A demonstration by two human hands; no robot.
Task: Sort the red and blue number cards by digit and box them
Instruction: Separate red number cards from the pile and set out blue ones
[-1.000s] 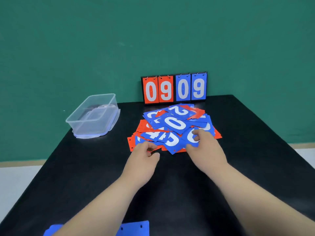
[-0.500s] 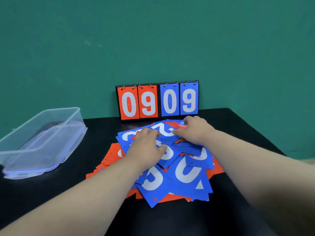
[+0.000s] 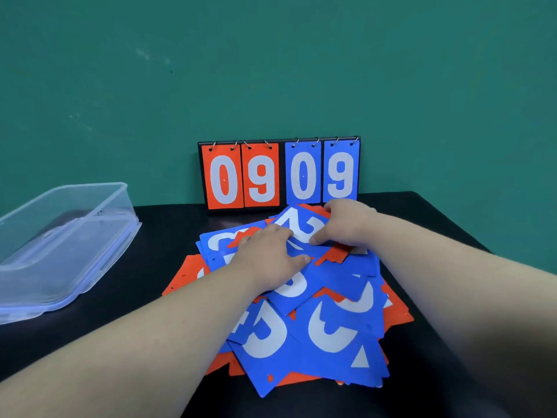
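Note:
A loose pile of red and blue number cards (image 3: 328, 330) lies on the black table. My left hand (image 3: 266, 260) rests flat on the blue cards in the middle of the pile, fingers stretched forward. My right hand (image 3: 346, 224) is at the far end of the pile. Its fingers curl over the far edge of a blue card showing a white 2 (image 3: 294, 226), and its thumb presses on the card's near side. A clear plastic box (image 3: 60, 236) stands at the left of the table, its inside hard to make out.
A black flip scoreboard (image 3: 280, 176) reading red 09 and blue 09 stands against the green wall just behind the pile. The table's (image 3: 156, 300) right edge runs close past my right forearm. Bare black tabletop lies between the box and the pile.
The view has moved closer to the pile. Both hands went from its near edge to its far part; my right hand now holds the blue 2 card.

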